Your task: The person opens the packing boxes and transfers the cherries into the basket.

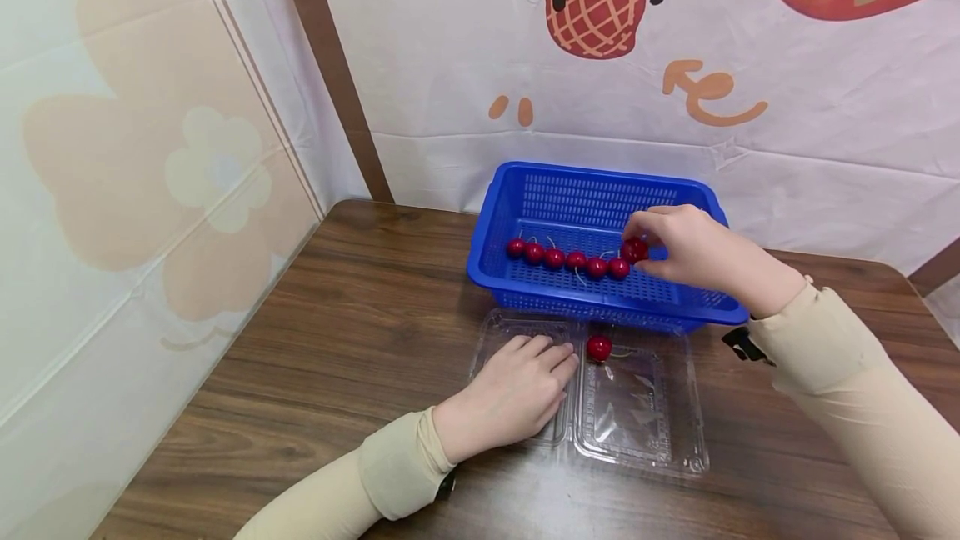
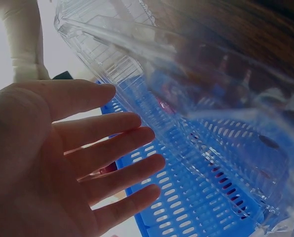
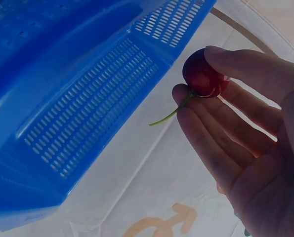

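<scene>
My right hand (image 1: 686,247) is over the right part of a blue plastic basket (image 1: 487,273) and pinches a red cherry (image 3: 201,74) between thumb and fingers. The cherry's green stem (image 3: 169,117) sticks out past the fingertips in the right wrist view. Several more cherries (image 1: 553,257) lie in a row across the basket floor, left of that hand. In front of the basket is an opened clear plastic clamshell box (image 1: 630,407). One cherry (image 1: 599,348) sits in its right half. My left hand (image 1: 510,390), fingers extended, rests over the left half.
The brown wooden table (image 1: 337,340) carries the basket and box. Behind it hangs a white printed cloth (image 1: 435,65), with another cloth panel (image 1: 135,148) along the left side. The basket's front wall overlaps the box's back edge in the head view.
</scene>
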The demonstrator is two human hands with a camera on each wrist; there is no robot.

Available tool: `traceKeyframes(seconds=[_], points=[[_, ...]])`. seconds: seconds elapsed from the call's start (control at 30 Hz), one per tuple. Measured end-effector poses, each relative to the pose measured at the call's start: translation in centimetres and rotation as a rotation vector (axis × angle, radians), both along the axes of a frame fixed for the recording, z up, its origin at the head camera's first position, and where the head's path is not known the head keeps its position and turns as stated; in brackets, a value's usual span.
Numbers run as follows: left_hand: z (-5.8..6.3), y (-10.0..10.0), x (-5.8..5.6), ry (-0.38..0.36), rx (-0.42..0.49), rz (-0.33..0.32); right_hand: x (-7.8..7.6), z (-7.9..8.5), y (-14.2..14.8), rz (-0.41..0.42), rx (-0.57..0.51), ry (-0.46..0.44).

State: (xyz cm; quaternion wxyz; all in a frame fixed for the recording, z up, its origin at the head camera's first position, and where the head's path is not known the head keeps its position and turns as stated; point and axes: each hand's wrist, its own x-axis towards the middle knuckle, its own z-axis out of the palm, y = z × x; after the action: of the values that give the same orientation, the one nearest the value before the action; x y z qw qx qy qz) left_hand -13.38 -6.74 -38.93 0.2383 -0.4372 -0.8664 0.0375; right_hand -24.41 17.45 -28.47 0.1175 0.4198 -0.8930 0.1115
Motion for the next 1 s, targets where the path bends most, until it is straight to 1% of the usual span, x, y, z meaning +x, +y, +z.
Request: traceKeyframes(seconds=[0.17,0.33,0.67,1.0], points=[[-0.1,0.0,0.0,0.003,0.003,-0.002,-0.8,0.2,-0.4,-0.045,0.021,-0.015],[-0.1,0.0,0.0,0.011,0.001,-0.002,-1.5,0.4,-0.6,-0.055,0.038,-0.038],[0.1,-0.1,0.0,0.011,-0.006,0.002,-3.2,0.4,-0.9,-0.12,0.1,-0.102],[0.1,-0.2,0.0,0.0,-0.002,0.001,-4.4,0.1,-1.1,-0.179,0.13,-0.204]])
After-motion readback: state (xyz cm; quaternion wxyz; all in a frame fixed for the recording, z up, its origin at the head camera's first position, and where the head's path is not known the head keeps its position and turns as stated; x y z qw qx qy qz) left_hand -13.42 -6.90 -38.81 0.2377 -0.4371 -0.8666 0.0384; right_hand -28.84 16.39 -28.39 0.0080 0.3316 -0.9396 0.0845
